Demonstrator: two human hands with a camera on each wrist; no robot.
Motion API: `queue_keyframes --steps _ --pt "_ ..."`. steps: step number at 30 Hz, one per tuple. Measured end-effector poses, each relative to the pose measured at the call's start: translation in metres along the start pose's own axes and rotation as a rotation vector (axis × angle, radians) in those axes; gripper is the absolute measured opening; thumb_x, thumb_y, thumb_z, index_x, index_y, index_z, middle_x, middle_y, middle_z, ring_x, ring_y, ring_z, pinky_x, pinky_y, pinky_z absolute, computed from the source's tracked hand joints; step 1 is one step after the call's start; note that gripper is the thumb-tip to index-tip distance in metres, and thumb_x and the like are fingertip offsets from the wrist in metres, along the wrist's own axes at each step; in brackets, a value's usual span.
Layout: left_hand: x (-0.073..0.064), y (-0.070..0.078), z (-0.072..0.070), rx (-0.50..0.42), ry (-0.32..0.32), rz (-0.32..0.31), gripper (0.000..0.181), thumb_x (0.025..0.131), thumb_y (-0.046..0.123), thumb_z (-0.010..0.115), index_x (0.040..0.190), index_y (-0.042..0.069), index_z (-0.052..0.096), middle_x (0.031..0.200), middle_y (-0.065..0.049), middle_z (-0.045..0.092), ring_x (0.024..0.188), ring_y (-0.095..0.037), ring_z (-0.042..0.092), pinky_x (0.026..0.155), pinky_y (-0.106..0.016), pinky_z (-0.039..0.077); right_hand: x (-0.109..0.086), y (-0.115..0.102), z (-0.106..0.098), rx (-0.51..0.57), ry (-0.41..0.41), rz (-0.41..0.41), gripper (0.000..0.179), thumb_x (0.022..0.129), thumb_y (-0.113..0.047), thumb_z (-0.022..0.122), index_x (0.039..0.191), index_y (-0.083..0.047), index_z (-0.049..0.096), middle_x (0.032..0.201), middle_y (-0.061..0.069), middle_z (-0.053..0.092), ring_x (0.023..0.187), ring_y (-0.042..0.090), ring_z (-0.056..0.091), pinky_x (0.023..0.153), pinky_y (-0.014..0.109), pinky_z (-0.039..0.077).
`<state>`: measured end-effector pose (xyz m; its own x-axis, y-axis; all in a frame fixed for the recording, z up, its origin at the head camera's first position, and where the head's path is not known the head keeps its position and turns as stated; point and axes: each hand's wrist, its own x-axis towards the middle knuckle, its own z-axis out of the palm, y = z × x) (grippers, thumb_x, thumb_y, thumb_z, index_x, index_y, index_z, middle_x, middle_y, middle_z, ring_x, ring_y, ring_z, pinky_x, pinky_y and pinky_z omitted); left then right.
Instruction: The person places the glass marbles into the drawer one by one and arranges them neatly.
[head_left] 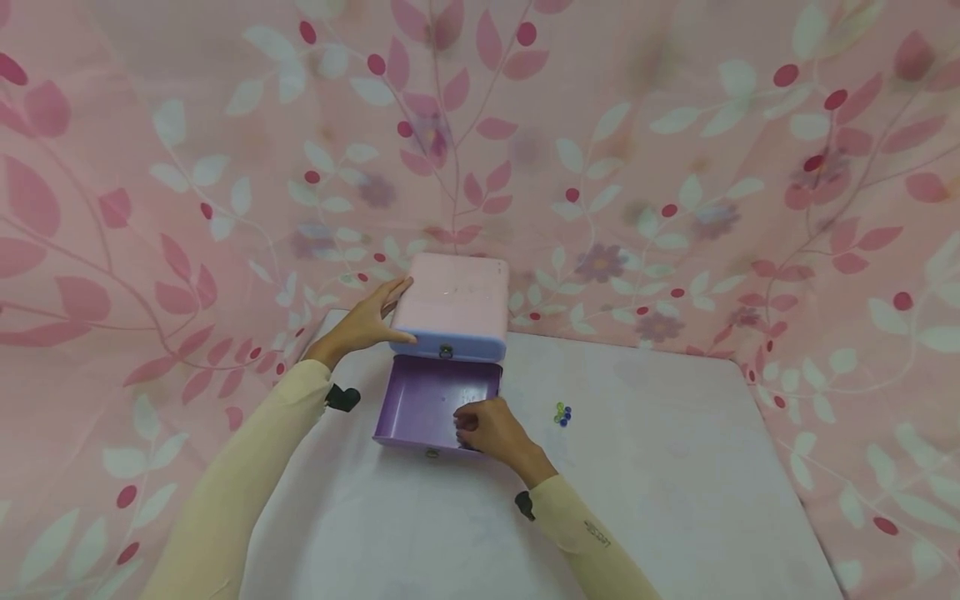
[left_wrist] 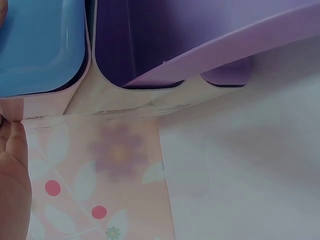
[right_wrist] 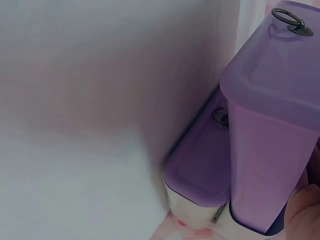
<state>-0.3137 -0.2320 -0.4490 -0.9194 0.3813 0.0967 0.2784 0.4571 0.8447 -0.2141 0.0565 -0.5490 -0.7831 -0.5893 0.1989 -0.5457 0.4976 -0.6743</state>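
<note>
A small drawer cabinet [head_left: 453,292] with a pale pink top stands at the back of the table. Its blue drawer [head_left: 480,347] is closed, while the purple drawer [head_left: 416,408] below is pulled far out. My left hand [head_left: 363,323] braces the cabinet's left side with extended fingers, the thumb at the blue front. Bent fingers of my right hand [head_left: 491,429] reach over the purple drawer's front right part; I cannot tell whether they pinch anything. In the right wrist view, another purple drawer [right_wrist: 200,170] sits closed beneath the pulled-out one.
Several green and blue glass marbles [head_left: 562,414] lie together on the white table [head_left: 660,467], right of the drawer. A metal ring pull [right_wrist: 287,17] hangs on the pulled-out drawer's front. Behind the table rises a pink floral cloth [head_left: 637,167].
</note>
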Motion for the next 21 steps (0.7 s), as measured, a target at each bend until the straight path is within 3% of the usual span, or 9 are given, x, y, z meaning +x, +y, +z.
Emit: queue_keyframes --steps 3,13,21 --pt "0.003 -0.008 0.000 0.011 0.010 0.006 0.123 0.065 0.036 0.092 0.158 0.019 0.013 0.158 0.018 0.022 0.143 -0.008 0.023 0.117 -0.031 0.024 -0.002 0.000 -0.001 0.087 0.046 -0.003 0.022 0.082 -0.004 0.077 0.103 0.000 0.075 0.087 0.002 0.074 0.074 0.004 0.068 0.066 0.014 0.054" --pt "0.002 -0.006 0.000 0.012 0.007 0.014 0.122 0.066 0.035 0.092 0.158 0.017 0.013 0.159 0.015 0.020 0.145 -0.014 0.022 0.117 -0.035 0.024 -0.009 0.004 -0.009 0.335 0.319 -0.004 0.026 0.078 0.003 0.079 0.103 0.006 0.072 0.089 0.007 0.074 0.077 0.020 0.072 0.069 0.026 0.059" --pt "0.000 0.002 0.000 -0.014 -0.008 0.015 0.121 0.069 0.025 0.091 0.158 0.014 0.011 0.161 0.007 0.017 0.146 -0.018 0.019 0.118 -0.038 0.020 -0.015 0.007 -0.034 0.346 0.529 -0.072 0.024 0.075 0.014 0.076 0.098 0.009 0.071 0.088 0.019 0.072 0.079 0.034 0.070 0.069 0.038 0.060"
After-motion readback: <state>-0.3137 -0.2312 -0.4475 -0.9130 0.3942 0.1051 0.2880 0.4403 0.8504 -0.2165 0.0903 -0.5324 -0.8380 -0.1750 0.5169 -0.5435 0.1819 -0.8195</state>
